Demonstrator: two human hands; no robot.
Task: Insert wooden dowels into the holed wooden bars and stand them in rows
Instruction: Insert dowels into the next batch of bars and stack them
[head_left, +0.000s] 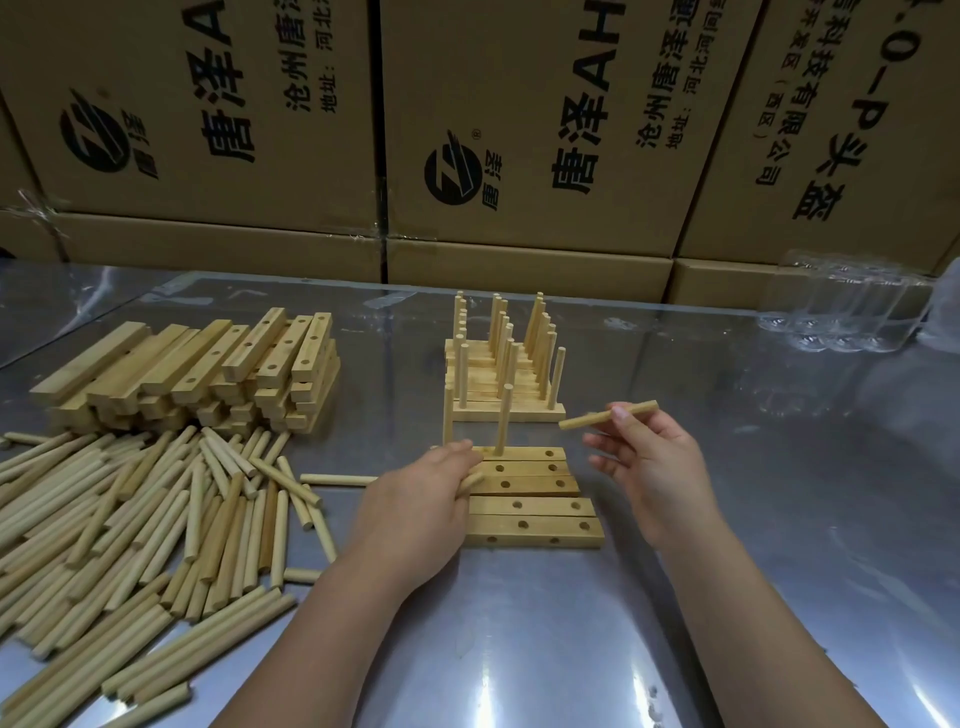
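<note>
On a shiny table (519, 623) backed by stacked cardboard boxes (519, 130), holed bars (535, 512) lie flat side by side at the centre, the farthest one bearing two upright pegs (503, 421). The left hand (415, 514) grips a dowel (472, 480) at their left end. The right hand (654, 467) pinches a second dowel (592, 418), held above them to the right.

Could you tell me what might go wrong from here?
The dowel in the right hand could knock the two standing dowels or the finished rows behind them. The bars lie loose side by side; pushing it in may shift them, as the left hand, gripping a spare dowel, covers only one end.
</note>
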